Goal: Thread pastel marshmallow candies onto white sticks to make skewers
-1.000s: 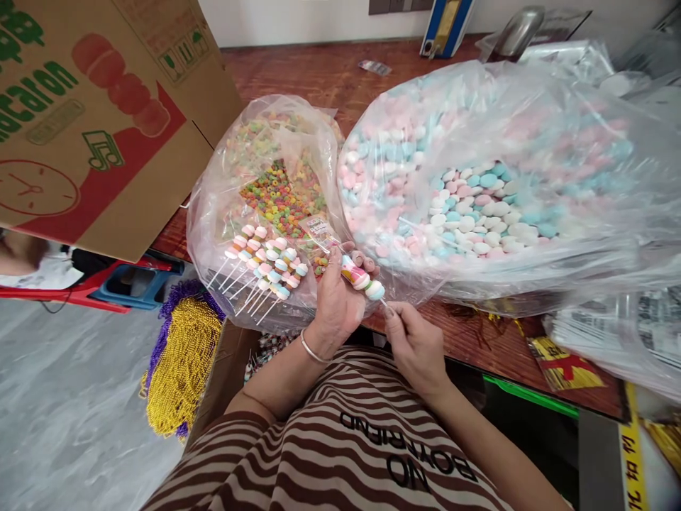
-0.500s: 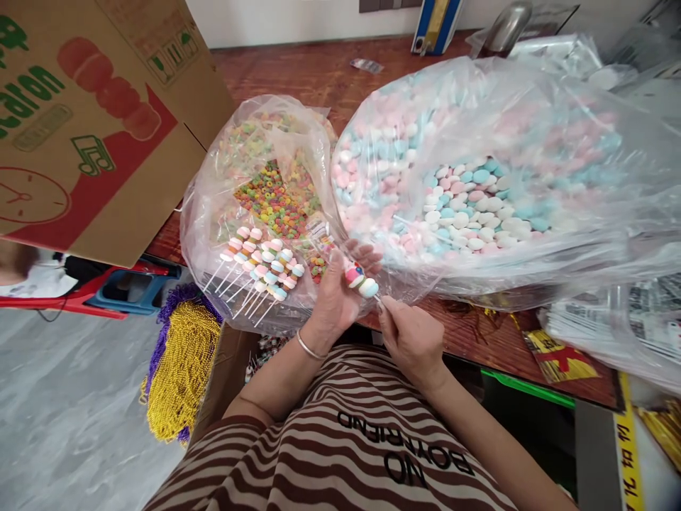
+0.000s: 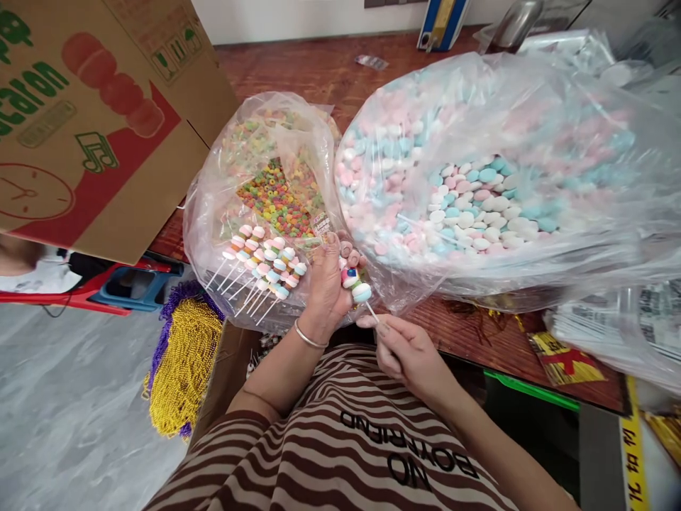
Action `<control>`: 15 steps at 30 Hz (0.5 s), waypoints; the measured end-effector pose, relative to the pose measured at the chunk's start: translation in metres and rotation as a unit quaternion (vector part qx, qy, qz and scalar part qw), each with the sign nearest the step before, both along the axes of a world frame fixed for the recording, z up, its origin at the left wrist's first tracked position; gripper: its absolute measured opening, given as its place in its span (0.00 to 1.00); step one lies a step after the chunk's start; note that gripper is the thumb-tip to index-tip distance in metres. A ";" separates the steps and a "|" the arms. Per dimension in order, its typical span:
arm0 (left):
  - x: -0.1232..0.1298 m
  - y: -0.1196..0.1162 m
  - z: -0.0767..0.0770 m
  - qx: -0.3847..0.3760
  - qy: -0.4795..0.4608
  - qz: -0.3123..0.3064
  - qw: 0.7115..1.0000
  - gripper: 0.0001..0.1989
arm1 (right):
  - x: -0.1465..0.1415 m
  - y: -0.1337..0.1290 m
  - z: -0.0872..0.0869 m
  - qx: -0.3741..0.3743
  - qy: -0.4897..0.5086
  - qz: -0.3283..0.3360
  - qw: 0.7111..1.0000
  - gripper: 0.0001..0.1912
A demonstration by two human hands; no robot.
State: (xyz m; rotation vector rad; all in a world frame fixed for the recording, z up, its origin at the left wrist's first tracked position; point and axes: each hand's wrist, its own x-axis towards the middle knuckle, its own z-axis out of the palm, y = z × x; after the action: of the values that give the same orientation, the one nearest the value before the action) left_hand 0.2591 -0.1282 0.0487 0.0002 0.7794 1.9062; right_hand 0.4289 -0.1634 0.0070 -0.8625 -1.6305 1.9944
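Observation:
My left hand (image 3: 328,284) wraps around the candy end of a skewer (image 3: 357,285) strung with pastel marshmallow pieces. My right hand (image 3: 405,351) pinches the thin white stick at the skewer's lower end. Both hands are over the table's front edge, just in front of a clear bag of coloured cereal rings (image 3: 277,195). Several finished skewers (image 3: 263,266) lie in a row on that bag's front. To the right sits a large clear bag of pink, blue and white marshmallows (image 3: 479,199).
A cardboard box (image 3: 101,113) leans over the wooden table (image 3: 313,71) at the left. Gold and purple bead strands (image 3: 184,362) lie heaped by the floor at lower left. Printed plastic packets (image 3: 611,326) lie at the right. A blue item (image 3: 439,25) stands at the back.
The skewer has slid a little down and left in my hands; my right hand has dropped lower along the stick. The camera shifted slightly.

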 end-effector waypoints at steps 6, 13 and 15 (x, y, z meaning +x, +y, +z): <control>0.010 0.005 -0.002 -0.085 0.045 0.036 0.995 0.18 | -0.004 0.006 -0.019 0.637 -0.186 -0.118 0.739 0.18; 0.019 -0.002 -0.008 -0.041 0.047 -0.004 0.998 0.15 | -0.011 0.003 -0.015 0.314 -0.066 -0.151 0.935 0.18; 0.016 -0.006 -0.009 -0.014 0.021 -0.063 0.998 0.14 | -0.010 0.002 -0.010 0.179 -0.035 -0.147 0.972 0.18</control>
State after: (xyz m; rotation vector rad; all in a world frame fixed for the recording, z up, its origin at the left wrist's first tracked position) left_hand 0.2753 -0.1342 0.0400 0.0713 0.8169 1.7795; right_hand 0.4187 -0.1618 -0.0032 -0.9740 -1.7148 1.4294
